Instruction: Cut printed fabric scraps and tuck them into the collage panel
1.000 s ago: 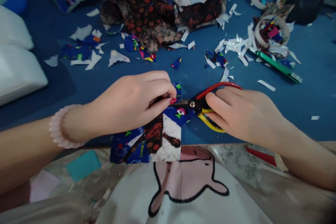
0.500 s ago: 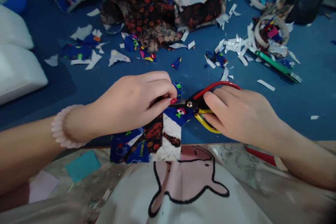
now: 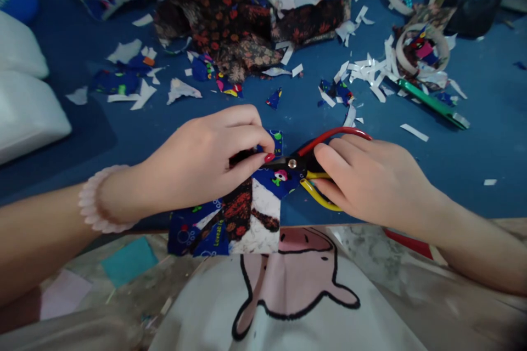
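My right hand (image 3: 373,175) grips a pair of scissors (image 3: 292,164) with one red and one yellow handle. Their dark blades point left and lie against the patchwork piece (image 3: 259,230), a flat sheet of blue printed, dark floral and white scraps that overhangs the table's near edge. Bent over its upper part, my left hand (image 3: 209,153) has thumb and forefinger pinched together at the blade tips, holding the sheet there. Its palm hides the sheet's middle and the ends of the blades. A blue flap with a small figure sticks out below the blades.
Crumpled dark floral fabric (image 3: 230,16) lies at the back of the blue table (image 3: 156,126). White and blue scraps are scattered about. On the right are a green cutter (image 3: 432,104), two tape rolls (image 3: 399,60) and a black phone (image 3: 477,0). White foam blocks (image 3: 28,104) stand left.
Both hands, the scissors and the patchwork piece sit slightly further left in the view, as does the table clutter. The grips look the same.
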Demonstrator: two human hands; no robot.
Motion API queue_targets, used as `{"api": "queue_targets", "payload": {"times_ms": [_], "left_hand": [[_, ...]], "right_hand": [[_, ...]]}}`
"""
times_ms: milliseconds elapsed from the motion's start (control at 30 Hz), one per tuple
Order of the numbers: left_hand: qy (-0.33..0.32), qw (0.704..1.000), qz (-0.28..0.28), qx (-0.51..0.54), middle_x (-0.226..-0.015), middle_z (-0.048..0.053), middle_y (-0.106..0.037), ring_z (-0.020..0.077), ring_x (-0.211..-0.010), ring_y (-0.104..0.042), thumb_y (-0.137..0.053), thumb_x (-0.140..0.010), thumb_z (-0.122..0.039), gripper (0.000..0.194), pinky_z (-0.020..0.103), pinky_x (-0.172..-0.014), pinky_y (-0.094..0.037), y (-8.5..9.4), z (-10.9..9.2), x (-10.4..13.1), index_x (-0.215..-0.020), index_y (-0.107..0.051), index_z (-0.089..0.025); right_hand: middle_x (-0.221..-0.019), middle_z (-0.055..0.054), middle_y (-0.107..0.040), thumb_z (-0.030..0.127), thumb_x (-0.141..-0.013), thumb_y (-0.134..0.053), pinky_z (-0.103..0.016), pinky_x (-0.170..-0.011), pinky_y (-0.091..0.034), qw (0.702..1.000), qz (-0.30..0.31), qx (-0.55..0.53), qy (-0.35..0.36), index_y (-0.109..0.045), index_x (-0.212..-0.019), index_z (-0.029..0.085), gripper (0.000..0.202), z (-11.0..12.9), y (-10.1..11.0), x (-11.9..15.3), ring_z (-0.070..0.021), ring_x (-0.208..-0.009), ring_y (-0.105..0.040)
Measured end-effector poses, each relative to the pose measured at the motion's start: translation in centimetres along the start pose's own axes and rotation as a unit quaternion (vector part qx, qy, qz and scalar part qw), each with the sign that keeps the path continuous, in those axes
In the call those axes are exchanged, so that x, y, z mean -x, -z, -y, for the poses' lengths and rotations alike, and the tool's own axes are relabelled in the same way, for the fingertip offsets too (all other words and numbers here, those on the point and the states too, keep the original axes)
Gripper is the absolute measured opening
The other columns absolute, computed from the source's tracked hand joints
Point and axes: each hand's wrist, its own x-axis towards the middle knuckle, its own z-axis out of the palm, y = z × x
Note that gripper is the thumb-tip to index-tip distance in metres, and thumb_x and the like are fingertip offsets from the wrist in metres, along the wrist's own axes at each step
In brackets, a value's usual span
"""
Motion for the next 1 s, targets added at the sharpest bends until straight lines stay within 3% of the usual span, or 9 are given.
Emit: {"api": "queue_targets", "payload": {"times_ms": [267,467,667,1000], "left_hand": [[-0.011,1.000,-0.016,0.013,-0.091,0.002,-0.064,0.0129,-0.078,-0.062,-0.053,-0.096,-0.018,0.016,0.024,-0.067,-0.047,-0.1,0.1,0.0,-0.094,-0.068,-0.020],[0.012,0.999,0.010,0.030,-0.084,-0.001,-0.060,0.0070,-0.065,-0.052,-0.054,-0.096,-0.014,0.015,0.021,-0.057,-0.041,0.6,0.1,-0.3,-0.092,-0.067,-0.018],[0.035,0.998,-0.002,0.059,-0.076,-0.003,-0.056,0.0062,-0.062,-0.048,-0.056,-0.093,-0.011,0.015,0.021,-0.055,-0.038,0.7,0.0,-0.6,-0.087,-0.067,-0.018],[0.026,0.998,0.006,0.064,-0.076,-0.002,-0.057,0.0066,-0.061,-0.049,-0.056,-0.093,-0.013,0.014,0.022,-0.052,-0.039,0.8,0.3,-0.6,-0.087,-0.067,-0.019]], "right_hand": [[-0.068,-0.004,-0.060,0.017,-0.099,-0.042,-0.026,-0.055,-0.027,1.000,0.002,-0.003,0.019,-0.058,-0.098,0.014,0.017,0.1,0.0,0.3,-0.0169,-0.062,-0.055],[-0.071,-0.004,-0.063,0.024,-0.100,-0.043,-0.026,-0.054,-0.031,0.998,0.000,-0.060,0.011,-0.056,-0.091,0.016,0.018,-0.8,0.3,0.7,-0.0166,-0.064,-0.058],[-0.074,-0.006,-0.065,0.027,-0.100,-0.044,-0.027,-0.056,-0.034,0.998,-0.007,-0.055,0.008,-0.057,-0.093,0.015,0.019,-0.7,0.4,0.8,-0.0179,-0.065,-0.059],[-0.067,-0.004,-0.060,0.018,-0.098,-0.045,-0.028,-0.055,-0.027,1.000,0.003,-0.007,0.010,-0.060,-0.097,0.014,0.016,0.2,0.1,-0.1,-0.0178,-0.063,-0.054]]}}
